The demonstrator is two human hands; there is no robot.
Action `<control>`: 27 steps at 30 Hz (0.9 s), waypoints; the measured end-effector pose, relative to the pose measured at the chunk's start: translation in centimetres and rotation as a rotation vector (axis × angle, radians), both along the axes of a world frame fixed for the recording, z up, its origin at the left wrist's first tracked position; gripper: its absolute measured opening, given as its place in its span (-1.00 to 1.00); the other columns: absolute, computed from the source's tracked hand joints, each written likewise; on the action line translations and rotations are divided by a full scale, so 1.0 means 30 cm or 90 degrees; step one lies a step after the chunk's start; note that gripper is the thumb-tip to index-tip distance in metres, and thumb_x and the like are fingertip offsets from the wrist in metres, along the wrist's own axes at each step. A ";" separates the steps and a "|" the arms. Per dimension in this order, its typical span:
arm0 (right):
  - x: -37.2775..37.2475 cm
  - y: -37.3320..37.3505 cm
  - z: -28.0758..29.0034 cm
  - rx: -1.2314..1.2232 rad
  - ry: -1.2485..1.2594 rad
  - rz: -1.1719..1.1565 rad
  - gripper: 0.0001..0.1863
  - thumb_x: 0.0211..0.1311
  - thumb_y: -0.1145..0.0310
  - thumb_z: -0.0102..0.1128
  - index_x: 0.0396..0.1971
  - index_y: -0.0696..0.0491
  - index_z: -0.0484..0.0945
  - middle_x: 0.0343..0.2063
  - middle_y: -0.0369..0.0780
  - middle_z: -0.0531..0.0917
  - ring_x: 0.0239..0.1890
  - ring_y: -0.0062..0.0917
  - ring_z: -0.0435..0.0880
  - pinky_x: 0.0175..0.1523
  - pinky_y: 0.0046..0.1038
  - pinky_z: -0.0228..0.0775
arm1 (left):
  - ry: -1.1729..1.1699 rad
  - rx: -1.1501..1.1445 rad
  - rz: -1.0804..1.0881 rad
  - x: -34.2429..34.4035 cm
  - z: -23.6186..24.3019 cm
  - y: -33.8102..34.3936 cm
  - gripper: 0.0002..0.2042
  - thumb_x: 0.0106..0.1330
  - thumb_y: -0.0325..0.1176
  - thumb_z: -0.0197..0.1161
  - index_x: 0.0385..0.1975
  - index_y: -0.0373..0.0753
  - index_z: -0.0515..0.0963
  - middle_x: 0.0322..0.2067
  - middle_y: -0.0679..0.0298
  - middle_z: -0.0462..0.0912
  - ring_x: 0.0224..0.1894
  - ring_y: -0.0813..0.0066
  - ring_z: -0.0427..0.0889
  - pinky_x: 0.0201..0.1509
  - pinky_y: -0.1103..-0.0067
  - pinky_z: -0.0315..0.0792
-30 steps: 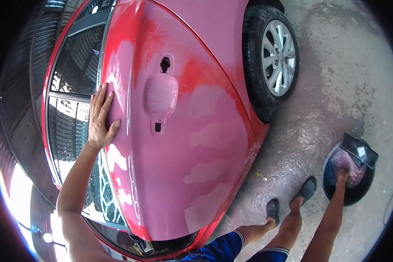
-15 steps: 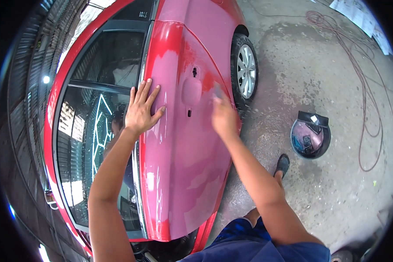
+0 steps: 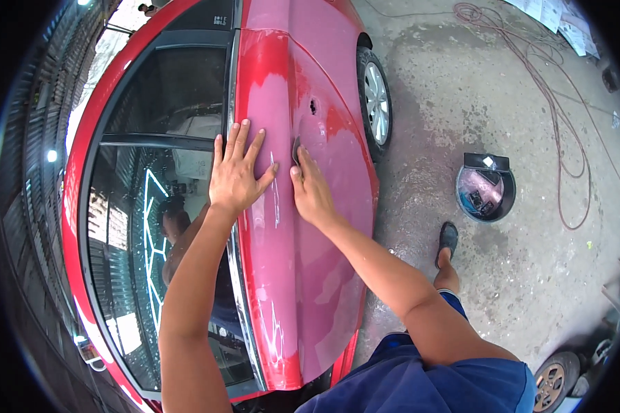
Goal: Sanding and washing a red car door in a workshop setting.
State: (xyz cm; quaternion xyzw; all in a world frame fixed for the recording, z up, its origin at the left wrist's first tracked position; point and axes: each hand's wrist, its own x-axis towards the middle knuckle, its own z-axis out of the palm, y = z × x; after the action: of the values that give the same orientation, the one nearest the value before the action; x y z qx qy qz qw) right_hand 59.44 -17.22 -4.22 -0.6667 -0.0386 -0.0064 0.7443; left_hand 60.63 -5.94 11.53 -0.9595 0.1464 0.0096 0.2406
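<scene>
A car door (image 3: 331, 289) fills the middle, red with large dull pink patches that look wet. My left hand (image 3: 235, 175) lies flat on its upper edge beside the window, fingers spread and holding nothing. Just to the right, my right hand (image 3: 313, 189) presses on the door panel, closed on a thin dark piece of sandpaper (image 3: 296, 150). Most of that piece is hidden under the fingers. Above this hand is a dark hole (image 3: 313, 107) in the panel. The recess near it is partly covered.
On the concrete floor to the right stands a dark bucket (image 3: 510, 199) with pinkish liquid and a dark flap over its rim. A reddish hose (image 3: 554, 113) loops beyond it. The car's wheel (image 3: 377, 103) is at the far side; a loose wheel (image 3: 556, 382) lies near right.
My right hand has moved left with the sandpaper, from the door's outer part to beside my left hand. My left hand remains flat, slightly further right in the view.
</scene>
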 end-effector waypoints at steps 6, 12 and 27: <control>-0.002 -0.010 0.038 0.037 0.041 -0.013 -0.35 0.63 0.11 -0.22 0.44 0.33 0.14 0.41 0.25 0.23 0.48 0.07 0.21 0.55 -0.14 0.07 | -0.006 -0.007 -0.016 0.009 -0.014 -0.013 -0.26 0.37 0.16 0.17 0.49 -0.07 0.27 0.55 0.08 0.07 0.61 0.17 -0.02 0.63 0.08 -0.15; 0.089 0.019 0.025 0.026 0.055 -0.071 -0.38 0.61 0.17 -0.15 0.42 0.34 0.18 0.36 0.24 0.33 0.44 0.08 0.28 0.51 -0.11 0.13 | -0.011 -0.012 -0.032 -0.001 -0.036 -0.010 -0.27 0.37 0.13 0.20 0.48 -0.08 0.28 0.55 0.08 0.08 0.60 0.15 0.00 0.63 0.08 -0.13; 0.133 -0.161 -0.058 -0.026 0.051 -0.064 -0.38 0.64 0.04 -0.27 0.37 0.25 0.34 0.31 0.15 0.45 0.39 -0.01 0.40 0.46 -0.16 0.26 | -0.010 0.005 -0.022 0.018 -0.023 -0.024 -0.26 0.39 0.16 0.14 0.50 -0.08 0.25 0.57 0.10 0.02 0.62 0.20 -0.06 0.64 0.10 -0.17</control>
State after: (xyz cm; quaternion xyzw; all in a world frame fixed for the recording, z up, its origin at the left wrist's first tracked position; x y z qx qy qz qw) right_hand 63.44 -22.05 -5.96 -0.6825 0.0250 -0.0161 0.7302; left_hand 61.17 -6.67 10.84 -0.9560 0.1611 -0.0012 0.2452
